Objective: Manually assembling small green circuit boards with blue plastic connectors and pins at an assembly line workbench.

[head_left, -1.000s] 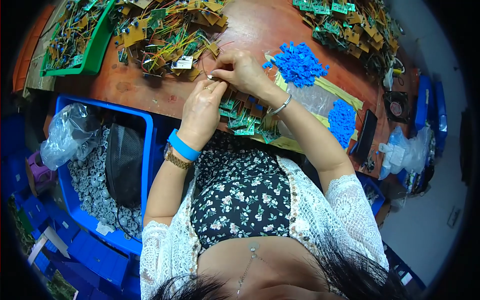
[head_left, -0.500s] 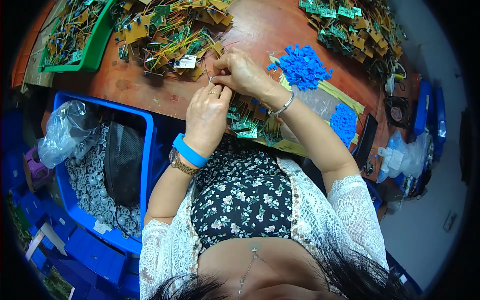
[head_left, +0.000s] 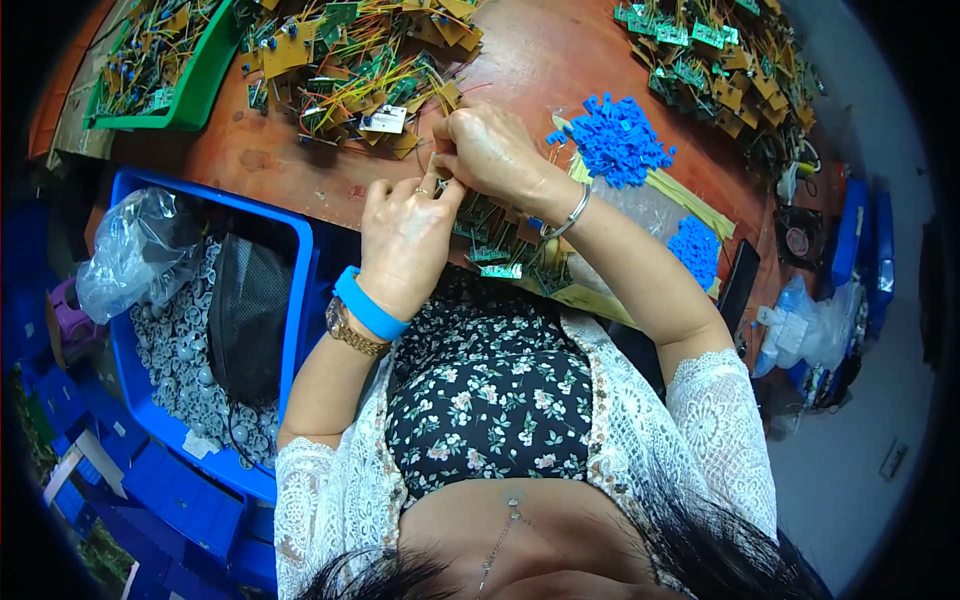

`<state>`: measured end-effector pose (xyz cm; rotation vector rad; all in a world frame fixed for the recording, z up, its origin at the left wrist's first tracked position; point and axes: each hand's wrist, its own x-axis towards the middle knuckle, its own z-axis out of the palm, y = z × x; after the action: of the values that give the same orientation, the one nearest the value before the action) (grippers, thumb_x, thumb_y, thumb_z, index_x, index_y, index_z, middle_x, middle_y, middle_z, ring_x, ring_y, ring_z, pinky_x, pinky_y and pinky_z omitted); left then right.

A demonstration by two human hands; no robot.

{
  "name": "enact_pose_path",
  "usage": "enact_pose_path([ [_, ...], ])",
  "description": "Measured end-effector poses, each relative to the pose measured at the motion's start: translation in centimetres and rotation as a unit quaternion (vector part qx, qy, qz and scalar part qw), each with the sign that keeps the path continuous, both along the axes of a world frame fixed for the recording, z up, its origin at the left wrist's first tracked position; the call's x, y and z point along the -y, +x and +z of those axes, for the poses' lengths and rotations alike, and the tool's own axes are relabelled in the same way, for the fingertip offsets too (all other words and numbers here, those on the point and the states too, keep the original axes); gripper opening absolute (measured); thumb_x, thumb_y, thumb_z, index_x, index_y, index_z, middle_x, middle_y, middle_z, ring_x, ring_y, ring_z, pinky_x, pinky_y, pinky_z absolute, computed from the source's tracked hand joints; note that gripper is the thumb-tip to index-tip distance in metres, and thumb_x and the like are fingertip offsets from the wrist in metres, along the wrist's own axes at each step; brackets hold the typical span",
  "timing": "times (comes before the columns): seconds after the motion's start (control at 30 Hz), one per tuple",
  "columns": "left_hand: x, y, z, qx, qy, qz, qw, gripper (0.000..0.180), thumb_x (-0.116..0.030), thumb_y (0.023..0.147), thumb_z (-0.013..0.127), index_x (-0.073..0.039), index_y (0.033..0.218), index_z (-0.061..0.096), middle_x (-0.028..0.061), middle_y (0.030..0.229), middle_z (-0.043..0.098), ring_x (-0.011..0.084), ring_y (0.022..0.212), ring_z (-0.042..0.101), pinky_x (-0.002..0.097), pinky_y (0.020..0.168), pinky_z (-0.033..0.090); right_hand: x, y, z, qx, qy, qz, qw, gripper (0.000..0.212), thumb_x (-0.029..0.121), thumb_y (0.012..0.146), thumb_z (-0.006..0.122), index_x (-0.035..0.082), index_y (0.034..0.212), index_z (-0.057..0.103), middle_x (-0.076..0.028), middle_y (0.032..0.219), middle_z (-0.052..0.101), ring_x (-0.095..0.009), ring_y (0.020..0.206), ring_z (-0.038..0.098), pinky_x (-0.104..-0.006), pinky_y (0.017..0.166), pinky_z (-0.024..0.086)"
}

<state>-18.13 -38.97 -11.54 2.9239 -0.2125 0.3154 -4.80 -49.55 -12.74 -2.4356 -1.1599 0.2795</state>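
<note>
Small wired part (head_left: 440, 183), pinched between both hands' fingers (head_left: 432, 190)

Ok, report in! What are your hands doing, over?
Left hand and right hand pinched together on a tiny part, too small to identify. Heap of wired circuit boards just beyond. Nothing blocking, over.

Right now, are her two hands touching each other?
Touching. The head view shows the left hand fingertips pressed against the right hand fingers above the small circuit boards.
</note>
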Motion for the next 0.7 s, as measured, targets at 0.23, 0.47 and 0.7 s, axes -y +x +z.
enact_pose_path([
  [0.23, 0.6, -0.4, -0.9, -0.005, 0.033, 0.034, 0.999, 0.023, -0.01, 0.083, 0.058, -0.015, 0.104, 0.066, 0.0059, 0.097, 0.073, 0.0208, 0.088, 0.068, 0.0395, 0.079, 0.042, -0.1, 0.5, -0.1, -0.023, -0.02, 0.0, 1.0, 0.016, 0.018, 0.069, 0.077, 0.006, 0.079, 0.074, -0.02, 0.076, 0.068, -0.037, 0.078, 0.068, -0.0481, 0.07, 0.053],
  [0.47, 0.7, 0.0, 0.5, -0.07, -0.008, 0.041, 0.997, 0.037, 0.0, 0.083, 0.056, -0.014, 0.116, 0.068, 0.006, 0.104, 0.073, 0.0241, 0.097, 0.068, 0.0397, 0.086, 0.045, -0.7, 1.7, 0.3, -0.045, -0.086, 0.021, 0.995, 0.014, 0.017, 0.071, 0.074, 0.007, 0.08, 0.077, -0.022, 0.081, 0.071, -0.039, 0.078, 0.07, -0.0488, 0.071, 0.056],
  [0.7, -2.6, -0.4, 2.8, -0.161, -0.32, -0.156, 0.921, 0.059, 0.002, 0.085, 0.061, -0.014, 0.142, 0.056, 0.0218, 0.128, 0.064, 0.0394, 0.117, 0.06, 0.045, 0.105, 0.044, 8.2, 5.2, 3.6, 0.044, 0.089, -0.18, 0.979, 0.017, 0.015, 0.083, 0.074, 0.004, 0.095, 0.077, -0.013, 0.087, 0.075, -0.025, 0.076, 0.073, -0.0352, 0.072, 0.057],
])
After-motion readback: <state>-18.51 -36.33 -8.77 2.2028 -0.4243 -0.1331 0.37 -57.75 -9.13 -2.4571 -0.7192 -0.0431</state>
